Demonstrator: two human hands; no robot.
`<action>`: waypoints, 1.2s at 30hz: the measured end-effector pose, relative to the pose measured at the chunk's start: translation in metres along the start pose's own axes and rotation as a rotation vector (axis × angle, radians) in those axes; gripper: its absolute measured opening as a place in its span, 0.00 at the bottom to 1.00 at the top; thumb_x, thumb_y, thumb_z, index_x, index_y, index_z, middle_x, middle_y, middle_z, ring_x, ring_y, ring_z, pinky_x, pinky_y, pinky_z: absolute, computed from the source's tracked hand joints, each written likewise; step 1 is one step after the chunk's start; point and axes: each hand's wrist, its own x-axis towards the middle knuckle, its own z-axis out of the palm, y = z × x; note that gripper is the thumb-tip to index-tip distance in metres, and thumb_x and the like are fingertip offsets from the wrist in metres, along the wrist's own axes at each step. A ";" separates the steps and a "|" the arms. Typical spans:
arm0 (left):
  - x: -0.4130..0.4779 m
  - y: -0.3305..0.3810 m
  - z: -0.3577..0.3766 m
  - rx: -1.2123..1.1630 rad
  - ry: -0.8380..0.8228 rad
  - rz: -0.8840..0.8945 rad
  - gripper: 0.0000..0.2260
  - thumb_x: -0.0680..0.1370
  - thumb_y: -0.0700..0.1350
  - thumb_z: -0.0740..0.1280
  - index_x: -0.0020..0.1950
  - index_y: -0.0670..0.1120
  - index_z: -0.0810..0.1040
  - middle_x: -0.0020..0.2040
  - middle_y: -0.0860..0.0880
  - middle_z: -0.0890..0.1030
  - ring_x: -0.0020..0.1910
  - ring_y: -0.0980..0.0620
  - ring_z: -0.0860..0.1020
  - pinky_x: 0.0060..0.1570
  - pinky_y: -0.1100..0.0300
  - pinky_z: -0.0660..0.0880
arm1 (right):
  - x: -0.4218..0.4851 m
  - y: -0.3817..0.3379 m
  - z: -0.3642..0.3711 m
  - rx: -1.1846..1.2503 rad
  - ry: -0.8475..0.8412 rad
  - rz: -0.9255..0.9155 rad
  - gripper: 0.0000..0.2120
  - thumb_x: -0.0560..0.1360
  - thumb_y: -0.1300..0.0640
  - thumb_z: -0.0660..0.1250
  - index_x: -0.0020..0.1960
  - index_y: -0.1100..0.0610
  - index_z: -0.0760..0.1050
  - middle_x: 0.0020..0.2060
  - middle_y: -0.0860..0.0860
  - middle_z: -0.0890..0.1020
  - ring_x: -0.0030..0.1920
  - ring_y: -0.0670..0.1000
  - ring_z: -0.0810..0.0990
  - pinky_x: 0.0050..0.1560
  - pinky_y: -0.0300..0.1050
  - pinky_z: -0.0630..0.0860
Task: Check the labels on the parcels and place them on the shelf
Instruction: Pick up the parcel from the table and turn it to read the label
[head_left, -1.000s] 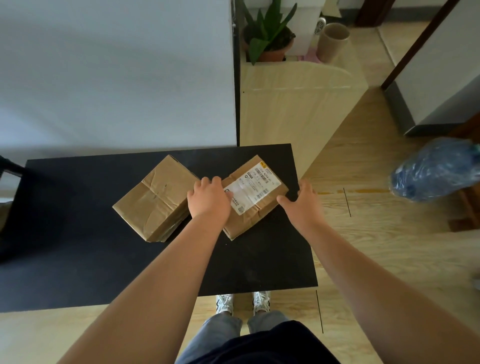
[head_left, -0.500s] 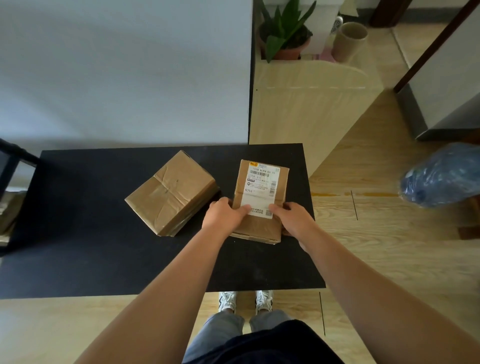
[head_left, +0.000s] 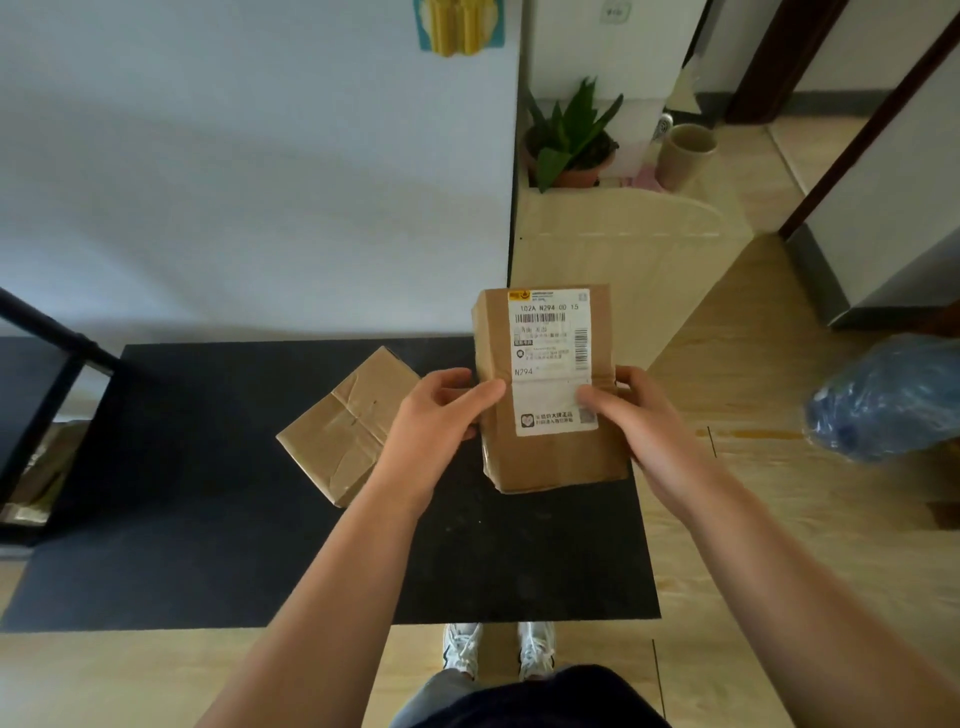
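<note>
Parcel (head_left: 550, 452) sits between the two hands, lifted above the black table (head_left: 208, 545) with its labelled face toward the camera. The white label (head_left: 553, 358) covers the upper part of that face and shows a barcode and the printed code N294. The left hand (head_left: 434, 431) grips the parcel's left edge, thumb across the front and fingers curled behind. The right hand (head_left: 644, 421) grips the right edge, its thumb lying on the lower part of the label. Both hands are closed on the parcel.

Just left of the left hand, a second parcel (head_left: 348, 426) lies flat on the table, turned at an angle, its taped face up; no label shows on it.

Far left of the hands, a black frame (head_left: 47, 395) stands at the table's edge. Beyond the held parcel, up and to the right of the hands, a pale wooden unit (head_left: 623, 244) carries a potted plant (head_left: 571, 140) and a tan cup (head_left: 685, 156). Well to the right of the right hand, a blue plastic bag (head_left: 888, 400) rests on the wooden floor (head_left: 779, 519).
</note>
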 end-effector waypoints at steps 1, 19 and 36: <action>-0.005 0.006 -0.001 -0.007 -0.010 0.019 0.22 0.75 0.54 0.73 0.68 0.50 0.76 0.55 0.52 0.84 0.55 0.54 0.82 0.55 0.58 0.79 | -0.005 -0.005 -0.002 0.014 -0.015 -0.025 0.24 0.76 0.48 0.71 0.69 0.50 0.70 0.58 0.48 0.83 0.59 0.51 0.82 0.60 0.54 0.78; -0.048 0.073 -0.041 -0.226 -0.073 0.293 0.26 0.63 0.56 0.77 0.58 0.48 0.79 0.55 0.45 0.86 0.57 0.40 0.84 0.63 0.33 0.74 | -0.056 -0.062 -0.015 0.298 -0.174 -0.357 0.41 0.57 0.35 0.80 0.63 0.55 0.73 0.55 0.50 0.87 0.58 0.51 0.85 0.58 0.47 0.75; -0.050 0.072 -0.054 -0.281 -0.180 0.371 0.26 0.63 0.50 0.77 0.60 0.49 0.79 0.59 0.46 0.84 0.61 0.41 0.82 0.64 0.35 0.74 | -0.062 -0.067 -0.017 0.210 -0.279 -0.448 0.41 0.62 0.46 0.81 0.71 0.53 0.70 0.64 0.52 0.83 0.65 0.53 0.81 0.63 0.49 0.79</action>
